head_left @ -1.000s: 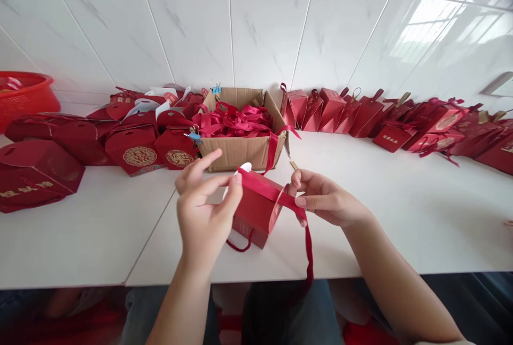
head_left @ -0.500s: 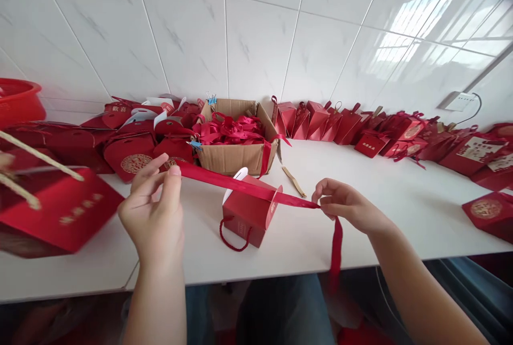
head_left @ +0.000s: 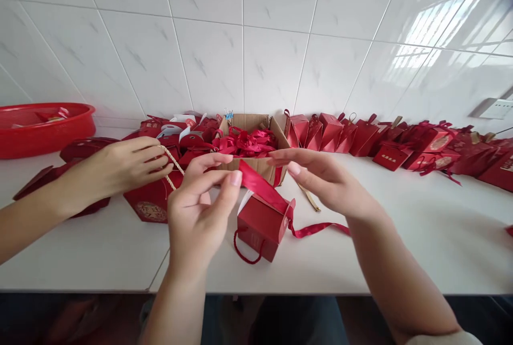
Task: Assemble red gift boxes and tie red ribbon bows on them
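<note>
A small red gift box (head_left: 262, 222) with a dark red rope handle sits on the white table in front of me. A red ribbon (head_left: 262, 187) passes through its top and trails off to the right on the table. My left hand (head_left: 206, 201) pinches the upper end of this ribbon between thumb and finger, left of the box top. My right hand (head_left: 320, 179) hovers above and right of the box, fingers apart, holding nothing.
A cardboard box (head_left: 250, 120) of red ribbons stands behind. At the left, another person's hand (head_left: 136, 161) holds the rope handle of a red box (head_left: 150, 203). A red basin (head_left: 48, 128) is at far left; red boxes line the wall. A gold strip (head_left: 310, 198) lies nearby.
My right hand has let go of the ribbon and moved left and up, close to my left hand. The ribbon's right part now lies on the table. Another person's hand has appeared at the left.
</note>
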Demonstrator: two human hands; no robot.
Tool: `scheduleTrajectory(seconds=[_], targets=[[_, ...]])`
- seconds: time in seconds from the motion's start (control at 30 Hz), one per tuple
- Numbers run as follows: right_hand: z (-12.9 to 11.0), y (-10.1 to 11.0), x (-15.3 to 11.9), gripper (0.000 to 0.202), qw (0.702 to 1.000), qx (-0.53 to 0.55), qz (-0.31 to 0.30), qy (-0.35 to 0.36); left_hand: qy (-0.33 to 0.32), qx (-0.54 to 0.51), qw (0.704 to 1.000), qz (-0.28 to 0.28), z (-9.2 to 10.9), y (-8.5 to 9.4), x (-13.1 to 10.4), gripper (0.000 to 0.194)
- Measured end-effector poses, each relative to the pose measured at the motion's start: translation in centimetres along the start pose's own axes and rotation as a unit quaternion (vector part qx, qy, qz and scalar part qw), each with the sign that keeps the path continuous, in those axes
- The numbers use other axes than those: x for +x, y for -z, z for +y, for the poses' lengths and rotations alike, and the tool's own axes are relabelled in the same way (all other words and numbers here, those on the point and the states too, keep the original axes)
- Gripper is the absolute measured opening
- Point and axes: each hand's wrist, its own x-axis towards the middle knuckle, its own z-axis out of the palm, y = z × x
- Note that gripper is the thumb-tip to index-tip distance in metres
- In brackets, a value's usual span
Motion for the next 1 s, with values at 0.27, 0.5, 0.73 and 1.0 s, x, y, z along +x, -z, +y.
scheduleTrajectory(seconds=[0.27,0.5,0.73,1.0], targets=[[0.0,-1.2,2.3,0.018,0.985,0.125,-0.116,-0.024,-0.047,0.12,0.991,-0.034,-0.7,0.1,-0.6,0.012],[2.2,0.3,3.3,0.025,0.981,-0.007,-0.153,-0.122,0.194,0.171,0.95,-0.176,-3.4,0.5,-0.7,0.023],[4.8,-1.0,4.3,0.025,0.947,-0.036,-0.245,-0.205,0.276,0.121,0.931,-0.205,-4.1,0.9,-0.9,0.024],[5.4,-2.4,4.9,0.027,0.925,0.058,-0.28,-0.251,0.294,0.121,0.924,-0.212,-3.6,1.2,-0.8,0.026]])
